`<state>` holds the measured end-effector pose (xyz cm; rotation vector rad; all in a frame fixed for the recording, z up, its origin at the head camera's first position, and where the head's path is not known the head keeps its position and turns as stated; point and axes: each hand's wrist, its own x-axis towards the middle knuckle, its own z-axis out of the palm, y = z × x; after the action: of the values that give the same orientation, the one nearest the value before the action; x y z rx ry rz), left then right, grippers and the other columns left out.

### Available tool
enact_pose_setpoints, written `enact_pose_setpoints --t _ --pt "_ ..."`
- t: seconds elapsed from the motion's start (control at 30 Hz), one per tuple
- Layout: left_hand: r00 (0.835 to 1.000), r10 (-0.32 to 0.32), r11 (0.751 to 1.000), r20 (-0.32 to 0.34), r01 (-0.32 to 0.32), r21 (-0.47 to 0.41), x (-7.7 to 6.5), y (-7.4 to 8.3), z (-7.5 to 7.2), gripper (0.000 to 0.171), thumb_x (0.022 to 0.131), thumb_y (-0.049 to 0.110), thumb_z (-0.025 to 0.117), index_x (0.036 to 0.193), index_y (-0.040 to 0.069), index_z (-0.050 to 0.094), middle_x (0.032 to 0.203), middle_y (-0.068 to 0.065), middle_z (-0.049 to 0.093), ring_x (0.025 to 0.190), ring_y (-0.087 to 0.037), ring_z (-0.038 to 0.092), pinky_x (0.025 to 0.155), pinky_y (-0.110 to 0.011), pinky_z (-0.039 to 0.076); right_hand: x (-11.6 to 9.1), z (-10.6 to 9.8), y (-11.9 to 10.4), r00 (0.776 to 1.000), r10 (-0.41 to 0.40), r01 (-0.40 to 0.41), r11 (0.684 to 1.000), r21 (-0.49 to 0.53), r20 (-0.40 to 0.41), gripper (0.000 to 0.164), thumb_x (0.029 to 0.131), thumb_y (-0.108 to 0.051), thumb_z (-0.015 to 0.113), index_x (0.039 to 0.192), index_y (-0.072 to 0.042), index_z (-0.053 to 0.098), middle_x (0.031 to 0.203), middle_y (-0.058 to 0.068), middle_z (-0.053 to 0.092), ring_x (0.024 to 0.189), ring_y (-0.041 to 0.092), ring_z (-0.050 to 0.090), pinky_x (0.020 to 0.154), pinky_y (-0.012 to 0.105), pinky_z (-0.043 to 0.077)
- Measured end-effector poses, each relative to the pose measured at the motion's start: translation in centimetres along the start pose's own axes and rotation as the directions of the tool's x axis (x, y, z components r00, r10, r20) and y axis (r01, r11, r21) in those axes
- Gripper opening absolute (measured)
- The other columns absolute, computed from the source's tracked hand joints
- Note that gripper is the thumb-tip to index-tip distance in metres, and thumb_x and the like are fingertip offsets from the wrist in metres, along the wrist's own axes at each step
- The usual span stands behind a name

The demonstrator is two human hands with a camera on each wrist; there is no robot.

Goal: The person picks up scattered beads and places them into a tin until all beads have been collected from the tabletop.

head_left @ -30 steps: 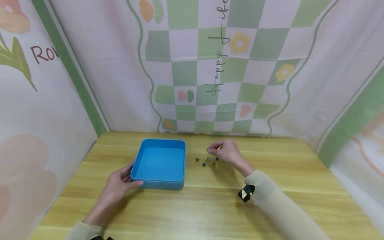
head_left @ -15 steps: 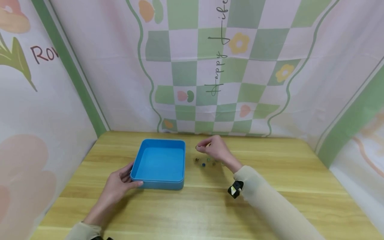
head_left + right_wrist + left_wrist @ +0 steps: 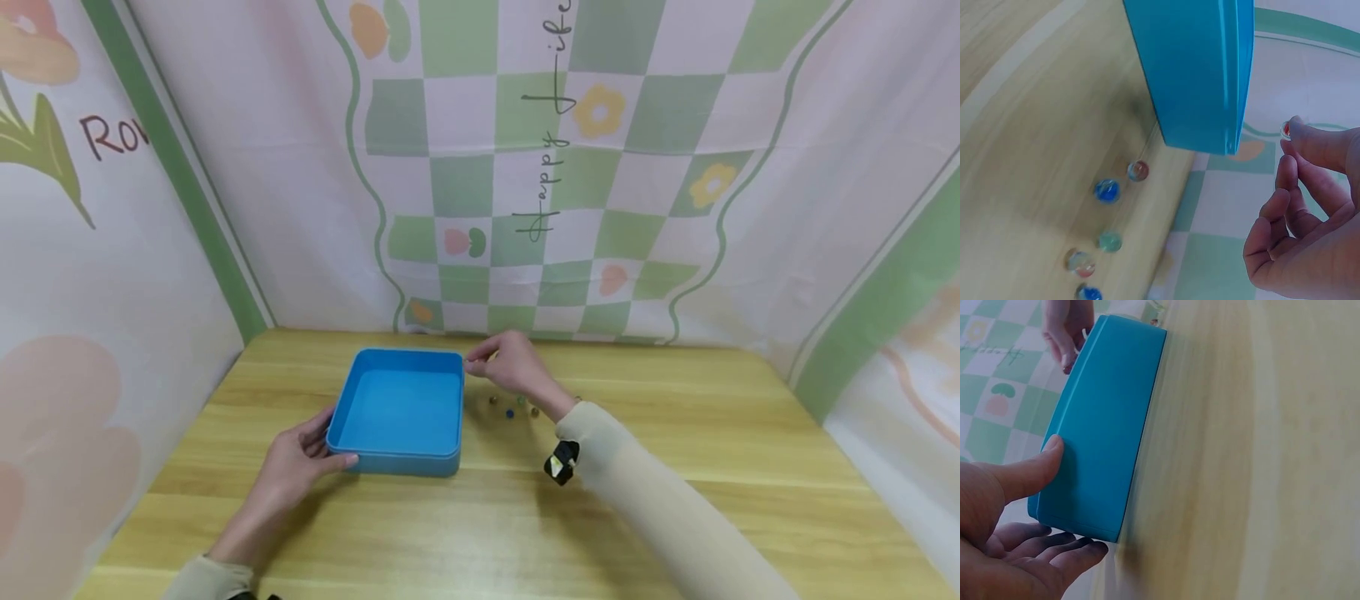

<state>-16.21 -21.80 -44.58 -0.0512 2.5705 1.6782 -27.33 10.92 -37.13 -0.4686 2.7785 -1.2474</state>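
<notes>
A square blue plastic box (image 3: 397, 463) without a lid sits left of centre on the table. My left hand (image 3: 288, 467) grips its near left corner, thumb on the front wall and fingers by the left side. Beside the box's far right corner, at rim height, is my right hand (image 3: 513, 367). Thumb and index finger pinch a clear glass marble (image 3: 1285, 130) with red inside; the other fingers curl below. On the table, right of the box, lie several marbles, among them a blue one (image 3: 1107, 190), a green one (image 3: 1109, 241) and a reddish-brown one (image 3: 1138, 170).
The wood-grain table (image 3: 465, 533) reaches back to a hanging cloth (image 3: 517, 179) with green checks and flowers. More printed cloth (image 3: 150, 275) hangs along the left side. My right forearm sleeve (image 3: 675, 508) crosses the table's right half.
My right hand has moved left with the pinched marble, from above the loose marbles to the box's right edge. My left hand and the box have stayed put.
</notes>
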Motion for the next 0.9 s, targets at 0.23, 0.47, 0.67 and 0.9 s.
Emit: enact_pose_setpoints --t 0.23,0.47,0.67,0.9 --pt "1.000 0.016 1.000 -0.002 -0.016 0.006 0.1 0.0 -0.1 0.090 0.091 0.013 0.086 0.161 -0.003 0.033 0.163 -0.029 0.033 0.144 -0.046 0.043 0.110 -0.044 0.047 1.2 1.0 -1.4 1.000 0.009 -0.009 1.000 -0.009 0.011 0.013 0.095 -0.021 0.083 0.101 -0.009 0.084 0.094 0.001 0.075 0.076 0.018 0.060 0.061 0.028 0.051" --pt "1.000 0.013 1.000 0.004 -0.013 -0.004 0.1 -0.2 0.0 0.090 0.090 0.012 0.087 0.161 -0.004 0.034 0.162 -0.030 0.035 0.142 -0.045 0.046 0.109 -0.044 0.049 1.9 2.3 -2.3 1.000 -0.003 0.003 1.000 0.000 0.024 0.012 0.094 -0.017 0.083 0.099 -0.007 0.084 0.091 0.000 0.077 0.081 0.019 0.064 0.064 0.026 0.053" --pt "1.000 0.025 0.999 0.011 -0.025 -0.021 0.1 -0.2 0.0 0.091 0.089 0.010 0.086 0.161 -0.005 0.033 0.161 -0.032 0.034 0.142 -0.048 0.046 0.108 -0.045 0.049 2.1 2.9 -3.0 0.999 -0.009 0.008 1.000 0.020 0.037 0.010 0.094 -0.015 0.083 0.100 -0.006 0.084 0.091 0.001 0.076 0.080 0.018 0.064 0.063 0.025 0.053" --pt "1.000 0.015 1.000 0.010 -0.015 -0.022 0.1 -0.1 0.0 0.093 0.088 0.012 0.088 0.161 -0.005 0.032 0.162 -0.031 0.033 0.143 -0.047 0.043 0.110 -0.045 0.047 2.5 3.6 -3.9 0.999 -0.014 0.013 1.000 0.012 0.048 0.011 0.095 -0.015 0.082 0.101 -0.006 0.084 0.095 0.003 0.077 0.085 0.018 0.066 0.070 0.027 0.057"
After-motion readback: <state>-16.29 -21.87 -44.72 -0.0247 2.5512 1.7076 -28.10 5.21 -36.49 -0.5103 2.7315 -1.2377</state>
